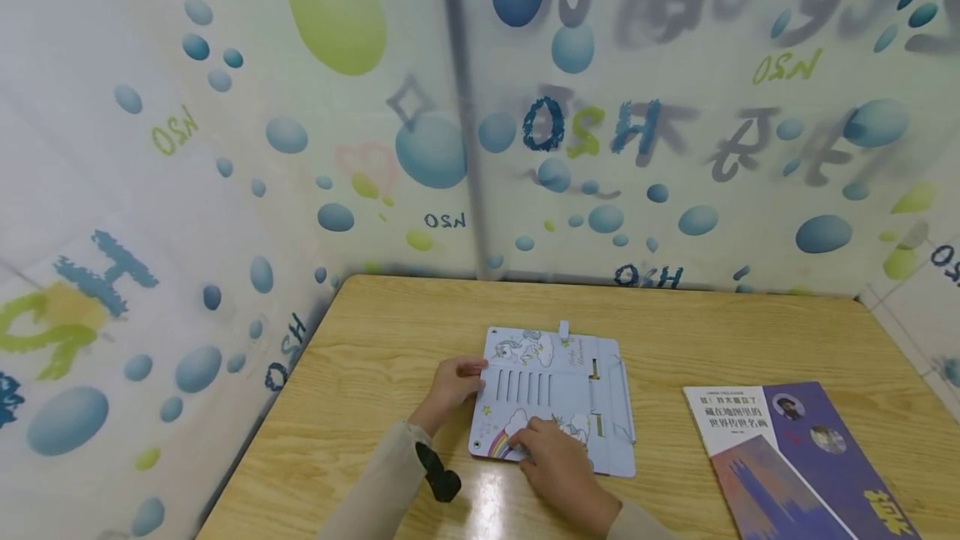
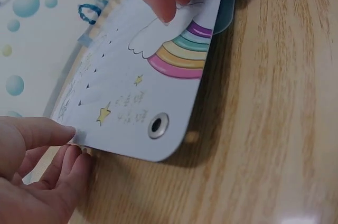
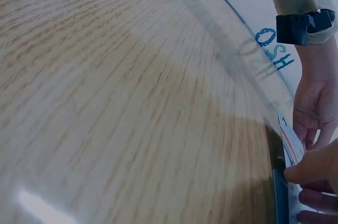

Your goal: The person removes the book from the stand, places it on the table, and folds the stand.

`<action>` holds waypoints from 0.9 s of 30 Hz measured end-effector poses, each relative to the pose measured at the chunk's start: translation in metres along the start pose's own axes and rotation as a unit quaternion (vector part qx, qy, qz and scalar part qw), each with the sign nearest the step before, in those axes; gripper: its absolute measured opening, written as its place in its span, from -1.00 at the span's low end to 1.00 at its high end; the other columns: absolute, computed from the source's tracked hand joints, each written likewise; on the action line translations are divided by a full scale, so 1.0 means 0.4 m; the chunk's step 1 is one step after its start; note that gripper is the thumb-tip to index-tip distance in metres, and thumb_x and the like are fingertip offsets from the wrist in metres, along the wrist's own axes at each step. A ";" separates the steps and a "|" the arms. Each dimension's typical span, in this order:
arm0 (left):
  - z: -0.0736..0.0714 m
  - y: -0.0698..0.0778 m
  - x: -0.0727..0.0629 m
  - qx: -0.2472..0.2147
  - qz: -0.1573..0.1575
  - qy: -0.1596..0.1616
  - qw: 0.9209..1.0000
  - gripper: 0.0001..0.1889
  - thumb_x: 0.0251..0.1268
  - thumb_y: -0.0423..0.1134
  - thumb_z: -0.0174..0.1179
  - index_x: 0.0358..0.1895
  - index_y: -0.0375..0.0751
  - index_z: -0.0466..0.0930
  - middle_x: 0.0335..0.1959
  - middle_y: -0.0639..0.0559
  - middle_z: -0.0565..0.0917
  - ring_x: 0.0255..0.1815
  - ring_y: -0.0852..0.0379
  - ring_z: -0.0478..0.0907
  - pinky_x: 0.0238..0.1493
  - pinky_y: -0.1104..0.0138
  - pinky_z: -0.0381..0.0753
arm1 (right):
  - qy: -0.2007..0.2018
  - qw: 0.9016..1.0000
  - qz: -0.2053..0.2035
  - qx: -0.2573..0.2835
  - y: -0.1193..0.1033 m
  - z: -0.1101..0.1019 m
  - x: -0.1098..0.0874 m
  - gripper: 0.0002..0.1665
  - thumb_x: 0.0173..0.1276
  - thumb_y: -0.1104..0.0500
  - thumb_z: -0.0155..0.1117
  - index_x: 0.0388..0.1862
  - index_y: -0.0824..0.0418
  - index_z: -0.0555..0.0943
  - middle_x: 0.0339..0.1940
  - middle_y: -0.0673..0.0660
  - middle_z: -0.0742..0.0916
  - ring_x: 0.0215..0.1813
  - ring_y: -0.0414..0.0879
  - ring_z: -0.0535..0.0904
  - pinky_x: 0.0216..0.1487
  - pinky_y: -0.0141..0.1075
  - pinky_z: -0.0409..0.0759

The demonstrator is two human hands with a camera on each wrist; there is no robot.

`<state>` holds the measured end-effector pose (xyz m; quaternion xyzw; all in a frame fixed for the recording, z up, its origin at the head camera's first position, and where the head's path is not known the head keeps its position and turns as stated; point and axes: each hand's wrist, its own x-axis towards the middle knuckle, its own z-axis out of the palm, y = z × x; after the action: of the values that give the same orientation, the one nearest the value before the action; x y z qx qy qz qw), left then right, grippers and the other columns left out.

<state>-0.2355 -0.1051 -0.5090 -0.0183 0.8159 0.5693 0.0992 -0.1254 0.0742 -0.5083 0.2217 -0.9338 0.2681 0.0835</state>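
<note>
A flat white book stand (image 1: 570,394) lies on the wooden table, printed with unicorns, clouds and a rainbow. It has a row of slots and a wire-like bar along its right side. My left hand (image 1: 450,394) pinches its left edge, thumb on top and fingers beneath, as the left wrist view shows. With thumb and curled fingers, my right hand (image 1: 562,469) grips the near edge by the rainbow. In the left wrist view the printed panel (image 2: 174,97) tilts up off the table, and a teal layer (image 2: 226,15) shows under it by the right hand.
A purple and white book (image 1: 847,457) lies on the table (image 1: 360,340) to the right. Walls with bubble prints stand behind the table and along its left side. A dark wrist camera (image 1: 438,473) sits on the left sleeve.
</note>
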 end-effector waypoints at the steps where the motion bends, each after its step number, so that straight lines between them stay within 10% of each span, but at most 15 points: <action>1: 0.001 0.001 0.001 -0.001 -0.004 0.005 1.000 -0.69 0.01 -0.58 0.17 -0.09 -0.42 0.59 -0.25 -0.15 0.59 -0.26 0.09 0.49 -0.30 0.33 0.56 | -0.007 1.000 0.000 0.008 0.002 -0.002 -0.001 -0.72 -0.06 0.29 0.38 -0.31 0.04 0.66 -0.40 -0.16 0.53 -0.34 -0.24 0.47 -0.45 -0.42 0.44; 6: 0.013 0.020 0.011 -0.007 -0.002 0.053 0.999 -0.71 0.00 -0.54 0.17 -0.13 -0.40 0.61 -0.26 -0.13 0.55 -0.25 0.07 0.45 -0.36 0.38 0.51 | -0.001 0.999 -0.028 0.032 0.017 -0.012 -0.012 -0.74 0.02 0.29 0.33 -0.28 0.01 0.66 -0.35 -0.17 0.55 -0.29 -0.26 0.48 -0.37 -0.42 0.47; 11: 0.036 0.065 0.026 -0.026 0.016 0.062 0.998 -0.74 0.05 -0.51 0.17 -0.12 -0.41 0.59 -0.24 -0.17 0.54 -0.27 0.05 0.46 -0.36 0.34 0.54 | 0.088 0.992 -0.085 0.041 0.038 -0.032 -0.030 -0.67 -0.12 0.34 0.41 -0.34 0.02 0.65 -0.34 -0.18 0.56 -0.26 -0.25 0.50 -0.31 -0.46 0.49; 17: 0.084 0.134 0.054 -0.037 0.009 -0.013 0.999 -0.71 0.13 -0.45 0.14 -0.04 -0.40 0.56 -0.31 -0.09 0.56 -0.35 0.08 0.51 -0.41 0.31 0.57 | 0.146 0.982 -0.096 0.069 0.082 -0.063 -0.075 -0.64 -0.17 0.39 0.46 -0.37 0.06 0.65 -0.35 -0.21 0.58 -0.29 -0.30 0.52 -0.25 -0.51 0.46; 27: 0.179 0.181 0.120 0.009 -0.020 -0.123 0.992 -0.54 0.25 -0.37 0.11 0.24 -0.25 0.34 -0.22 -0.12 0.56 -0.19 -0.05 0.53 -0.29 0.22 0.57 | 0.067 0.991 0.029 0.115 0.108 -0.074 -0.140 -0.82 0.00 0.12 0.45 -0.43 0.07 0.61 -0.49 -0.20 0.57 -0.42 -0.38 0.44 -0.42 -0.42 0.48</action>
<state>-0.2827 -0.0089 -0.4745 0.0361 0.8020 0.5579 0.2104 -0.0943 0.1435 -0.5190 0.1841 -0.8951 0.3903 0.1119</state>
